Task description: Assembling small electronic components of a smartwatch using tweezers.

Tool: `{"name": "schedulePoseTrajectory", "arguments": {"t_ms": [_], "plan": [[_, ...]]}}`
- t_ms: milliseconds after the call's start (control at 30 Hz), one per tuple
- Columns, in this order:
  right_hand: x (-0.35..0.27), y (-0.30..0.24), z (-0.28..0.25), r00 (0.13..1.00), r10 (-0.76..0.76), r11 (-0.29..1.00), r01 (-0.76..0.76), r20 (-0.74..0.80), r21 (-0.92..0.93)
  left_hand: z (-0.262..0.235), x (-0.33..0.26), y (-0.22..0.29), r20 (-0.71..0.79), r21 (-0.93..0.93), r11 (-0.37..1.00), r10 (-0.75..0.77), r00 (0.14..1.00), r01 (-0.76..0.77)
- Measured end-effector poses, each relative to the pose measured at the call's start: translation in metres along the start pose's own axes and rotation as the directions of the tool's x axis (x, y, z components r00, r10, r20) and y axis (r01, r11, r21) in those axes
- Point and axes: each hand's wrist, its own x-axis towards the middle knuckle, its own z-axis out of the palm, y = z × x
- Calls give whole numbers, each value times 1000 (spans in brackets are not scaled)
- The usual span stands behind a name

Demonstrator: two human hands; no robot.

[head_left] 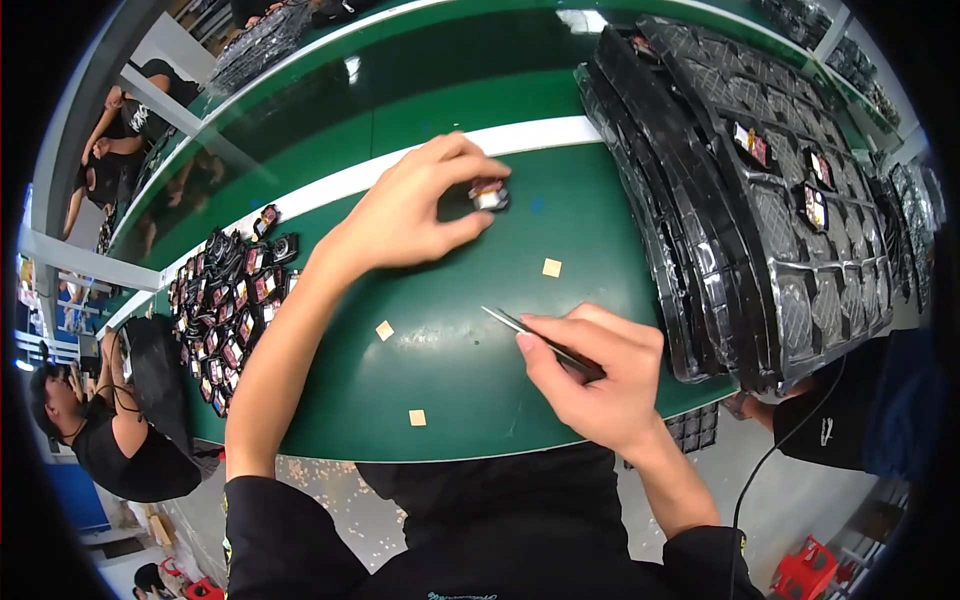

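Green desk (450, 380) lay under both hands: left hand (405, 215) pinched a small component (489, 195), right hand (590, 375) gripped tweezers (530, 335); a loose pinch could drop the part.

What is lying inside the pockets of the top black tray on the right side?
In the top black tray, three pockets near its far end hold small parts with reddish faces; the other visible pockets look empty. The trays stacked beneath are covered, so their contents cannot be seen.
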Motion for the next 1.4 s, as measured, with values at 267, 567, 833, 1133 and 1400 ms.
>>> {"name": "schedulePoseTrajectory", "arguments": {"t_ms": [267, 567, 833, 1133, 1400], "plan": [[2, -1, -1, 999, 26, 1000, -26, 28, -4, -10, -89, 47, 54, -193, 980, -40, 998, 50], [4, 4, 4, 999, 25, 996, -23, 26, -90, -2, -105, 40, -46, 94, 991, -88, 995, 92], [3, 6, 0, 984, 97, 995, -98, 149, -3, 0, -106, 48, 125, -157, 980, -105, 987, 124], [7, 4, 7, 963, 129, 989, -107, 235, -105, 12, -107, 37, 63, -135, 991, 18, 998, -9], [6, 7, 9, 967, 103, 990, -77, 232, -118, 12, -105, 37, 80, -139, 990, 10, 997, 1]]}}
